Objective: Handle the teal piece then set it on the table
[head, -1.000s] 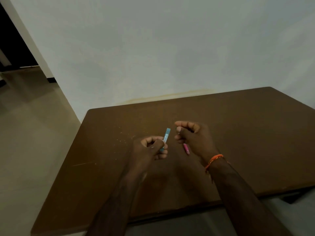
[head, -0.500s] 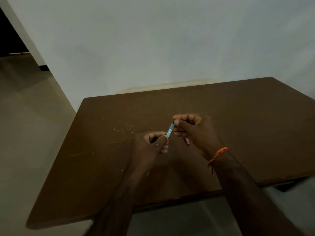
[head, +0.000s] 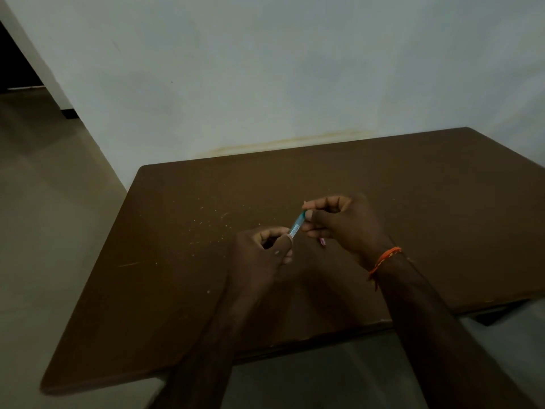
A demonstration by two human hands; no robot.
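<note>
Fingers (head: 308, 215) of both hands apparently pinching blue pen (head: 297, 225)

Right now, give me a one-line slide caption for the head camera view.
Both hands, left hand and right hand, hold a blue pen above a brown table.

Single head cam, looking forward and down.
Close over the brown table (head: 413, 202), wall (head: 265, 69) behind; no second view.
</note>
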